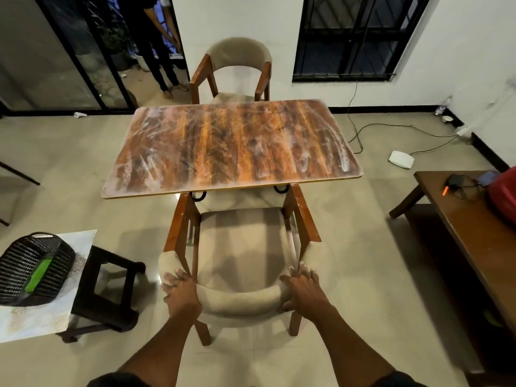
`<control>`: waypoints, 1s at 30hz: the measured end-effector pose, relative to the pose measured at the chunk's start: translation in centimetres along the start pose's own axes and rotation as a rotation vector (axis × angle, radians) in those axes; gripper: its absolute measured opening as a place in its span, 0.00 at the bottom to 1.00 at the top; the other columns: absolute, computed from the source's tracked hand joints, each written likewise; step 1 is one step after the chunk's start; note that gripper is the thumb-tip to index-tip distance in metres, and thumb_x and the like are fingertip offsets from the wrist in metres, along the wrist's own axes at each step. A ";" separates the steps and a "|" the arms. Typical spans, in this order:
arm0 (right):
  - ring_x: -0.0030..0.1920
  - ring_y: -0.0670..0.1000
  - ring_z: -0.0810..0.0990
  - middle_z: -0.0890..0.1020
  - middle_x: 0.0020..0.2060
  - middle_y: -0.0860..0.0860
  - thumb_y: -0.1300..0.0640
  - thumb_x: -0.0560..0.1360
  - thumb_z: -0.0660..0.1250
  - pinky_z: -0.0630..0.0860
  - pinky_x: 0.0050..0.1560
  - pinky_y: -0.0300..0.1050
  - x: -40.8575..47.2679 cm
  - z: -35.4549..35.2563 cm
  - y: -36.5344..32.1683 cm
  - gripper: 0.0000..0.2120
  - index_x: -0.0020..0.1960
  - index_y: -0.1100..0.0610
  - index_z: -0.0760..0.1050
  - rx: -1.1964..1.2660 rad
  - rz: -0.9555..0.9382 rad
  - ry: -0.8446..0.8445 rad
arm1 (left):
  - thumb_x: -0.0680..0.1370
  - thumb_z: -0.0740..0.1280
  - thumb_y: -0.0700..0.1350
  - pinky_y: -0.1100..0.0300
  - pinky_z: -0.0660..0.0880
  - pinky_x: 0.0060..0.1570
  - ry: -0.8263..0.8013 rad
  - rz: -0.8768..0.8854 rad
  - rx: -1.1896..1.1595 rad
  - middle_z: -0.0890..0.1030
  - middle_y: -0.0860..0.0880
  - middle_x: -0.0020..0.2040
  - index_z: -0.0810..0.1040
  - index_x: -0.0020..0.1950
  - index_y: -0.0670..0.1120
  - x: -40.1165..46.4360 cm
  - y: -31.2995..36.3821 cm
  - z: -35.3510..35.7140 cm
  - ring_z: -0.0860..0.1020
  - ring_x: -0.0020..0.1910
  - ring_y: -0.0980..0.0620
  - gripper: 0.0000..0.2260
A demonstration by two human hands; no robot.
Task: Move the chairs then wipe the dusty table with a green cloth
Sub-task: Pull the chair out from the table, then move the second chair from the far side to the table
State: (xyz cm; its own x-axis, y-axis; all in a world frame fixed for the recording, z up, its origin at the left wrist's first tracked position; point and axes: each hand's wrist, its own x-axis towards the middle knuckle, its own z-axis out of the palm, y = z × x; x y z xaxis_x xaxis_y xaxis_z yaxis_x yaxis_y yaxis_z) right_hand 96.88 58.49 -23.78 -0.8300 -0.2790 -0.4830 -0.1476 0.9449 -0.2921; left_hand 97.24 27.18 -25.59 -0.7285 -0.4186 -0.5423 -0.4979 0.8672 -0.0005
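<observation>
Far left: black woven basket [33,268] on a low side surface, with the green cloth [39,270] lying inside it, well apart from both hands, nearer the left one

Left hand [180,291] has its grip curled over the left end of the padded backrest of the near chair [243,247]. Right hand [303,289] does the same on the right end. So both grips are closed on that one chair, one at each end of the curved back

Key relation: near chair sits straight ahead of the person, front tucked just under the near long edge of the tabletop [231,146], seat axis pointing away from the body toward the far chair [237,68]. Hands are symmetric, neither nearer. My read: the move is a straight pull back toward the body, clear floor behind looks sufficient but isn't in view

Tabletop's long axis runs left-right across the view; white dust smeared over most of it, heavier at the left and right ends. Not wiped yet

Far chair is at the opposite long edge, seat partly under it, untouched

Counts: 2 chairs, 1 dusty tabletop, 1 green cloth, 1 basket, 2 hands

Right side: dark wooden bench [458,219] with small gadgets and a red item, not part of the job
</observation>
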 end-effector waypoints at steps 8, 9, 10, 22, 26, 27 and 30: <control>0.78 0.60 0.68 0.72 0.76 0.55 0.40 0.83 0.64 0.68 0.76 0.59 -2.9 -12.9 8.6 0.31 0.80 0.55 0.65 0.048 0.143 0.396 | 0.83 0.68 0.49 0.30 0.48 0.81 -0.028 0.370 0.182 0.40 0.35 0.85 0.42 0.86 0.41 -0.7 12.1 -8.3 0.41 0.85 0.33 0.43; 0.77 0.60 0.69 0.73 0.76 0.56 0.40 0.84 0.64 0.69 0.75 0.59 -3.0 -14.7 10.2 0.30 0.80 0.56 0.65 0.022 0.168 0.445 | 0.82 0.67 0.48 0.31 0.46 0.81 0.032 0.455 0.160 0.39 0.36 0.86 0.42 0.86 0.41 -1.4 14.6 -10.0 0.40 0.85 0.35 0.43; 0.77 0.61 0.69 0.73 0.75 0.57 0.41 0.84 0.63 0.70 0.73 0.60 -3.2 -16.6 11.8 0.30 0.79 0.57 0.65 0.002 0.187 0.493 | 0.82 0.67 0.47 0.32 0.46 0.82 0.098 0.530 0.133 0.39 0.37 0.86 0.41 0.86 0.42 -2.3 17.3 -11.7 0.39 0.86 0.36 0.43; 0.71 0.60 0.74 0.77 0.69 0.58 0.39 0.84 0.60 0.73 0.67 0.58 -4.8 -30.2 30.1 0.27 0.73 0.58 0.67 -0.102 0.258 0.729 | 0.86 0.59 0.62 0.44 0.45 0.85 0.372 0.935 -0.059 0.38 0.43 0.87 0.38 0.87 0.43 -9.7 44.2 -16.4 0.38 0.86 0.45 0.42; 0.77 0.59 0.68 0.71 0.75 0.58 0.36 0.84 0.55 0.69 0.73 0.59 -3.9 -32.0 33.5 0.30 0.76 0.57 0.63 -0.090 0.245 0.688 | 0.86 0.58 0.62 0.46 0.42 0.85 0.404 0.928 -0.056 0.40 0.44 0.87 0.38 0.87 0.44 -9.7 48.6 -16.5 0.39 0.86 0.46 0.41; 0.79 0.59 0.66 0.70 0.76 0.58 0.37 0.85 0.55 0.67 0.75 0.59 -3.6 -32.3 34.1 0.30 0.77 0.57 0.62 -0.073 0.235 0.681 | 0.86 0.59 0.62 0.46 0.43 0.85 0.421 0.931 -0.056 0.41 0.43 0.87 0.39 0.87 0.44 -9.6 49.4 -16.5 0.39 0.87 0.46 0.41; 0.83 0.60 0.60 0.64 0.81 0.59 0.37 0.85 0.55 0.63 0.77 0.58 -2.6 -33.3 35.2 0.31 0.79 0.57 0.60 -0.057 0.209 0.686 | 0.86 0.58 0.62 0.45 0.44 0.85 0.454 0.906 -0.044 0.42 0.43 0.88 0.41 0.87 0.43 -9.3 51.1 -16.7 0.41 0.87 0.45 0.40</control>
State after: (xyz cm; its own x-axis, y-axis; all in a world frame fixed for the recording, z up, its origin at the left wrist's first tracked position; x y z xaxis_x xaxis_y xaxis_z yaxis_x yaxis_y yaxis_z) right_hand 75.96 98.15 -5.29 -0.9921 0.0615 0.1092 0.0389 0.9794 -0.1981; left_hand 70.72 70.92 -6.49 -0.9458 0.3212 0.0472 0.3208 0.9022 0.2884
